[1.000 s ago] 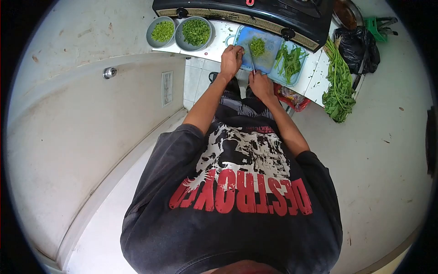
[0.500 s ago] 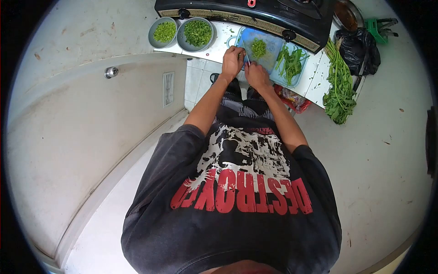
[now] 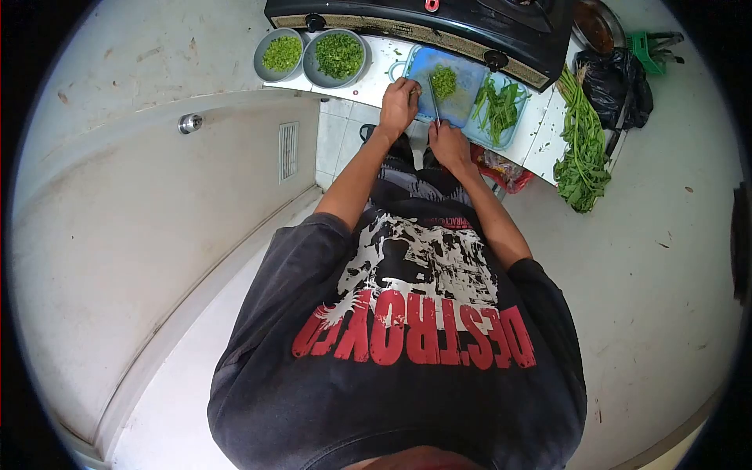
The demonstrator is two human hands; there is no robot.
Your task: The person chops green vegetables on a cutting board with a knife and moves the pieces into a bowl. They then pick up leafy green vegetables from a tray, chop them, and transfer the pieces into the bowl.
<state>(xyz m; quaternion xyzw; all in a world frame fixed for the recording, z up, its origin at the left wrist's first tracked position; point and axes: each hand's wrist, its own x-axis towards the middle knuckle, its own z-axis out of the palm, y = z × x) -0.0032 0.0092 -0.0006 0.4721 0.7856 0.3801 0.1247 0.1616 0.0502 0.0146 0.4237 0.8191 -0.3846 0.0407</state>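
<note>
My right hand (image 3: 449, 144) is wrapped round the handle of a knife (image 3: 435, 103), whose blade points away from me over the blue cutting board (image 3: 467, 72). A small heap of chopped greens (image 3: 444, 81) lies on the board, just beyond the blade. At the board's left edge, my left hand (image 3: 400, 103) has its fingers curled together; what they hold, if anything, is hidden. Uncut leafy stems (image 3: 499, 108) rest in the light blue tray (image 3: 513, 139) to the right of the board.
Two grey bowls of chopped greens, one paler (image 3: 280, 54) and one darker (image 3: 338, 55), stand at the left. A black gas stove (image 3: 407, 23) borders the counter's back. On the right are a bundle of leafy greens (image 3: 581, 160) and a black plastic bag (image 3: 623, 88).
The knife has moved right, away from my left hand, and its blade now lies beside the chopped heap. My right hand has shifted slightly right and towards me. My left hand barely moved.
</note>
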